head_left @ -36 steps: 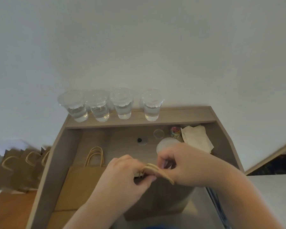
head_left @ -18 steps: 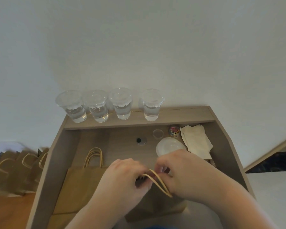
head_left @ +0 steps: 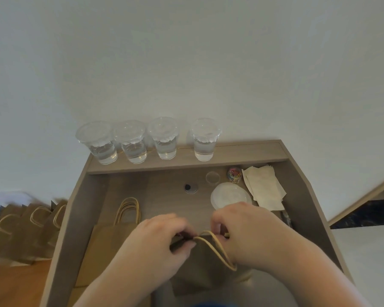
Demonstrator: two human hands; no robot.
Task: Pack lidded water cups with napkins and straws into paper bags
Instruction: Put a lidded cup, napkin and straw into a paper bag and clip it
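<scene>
A brown paper bag (head_left: 203, 265) stands upright on the desk right in front of me. My left hand (head_left: 159, 239) and my right hand (head_left: 245, 232) both pinch its top edge, close together, and a twine handle (head_left: 217, 249) loops down toward me. Flat paper bags (head_left: 104, 242) with handles lie to the left on the desk. Several lidded water cups (head_left: 164, 138) stand in a row on the raised back ledge. A stack of napkins (head_left: 264, 188) lies at the back right. What is inside the bag is hidden.
A clear lid (head_left: 230, 197), a small clear cap (head_left: 212, 177) and a tub of coloured paper clips (head_left: 233, 173) lie near the napkins. A cable hole (head_left: 190, 187) sits mid-desk. More paper bags (head_left: 29, 231) stand left of the desk's side wall (head_left: 75, 213).
Both hands stayed on the bag's top edge and shifted slightly toward me. The near handle has dropped down over the bag's front, and the clear lid behind my right hand has come into view.
</scene>
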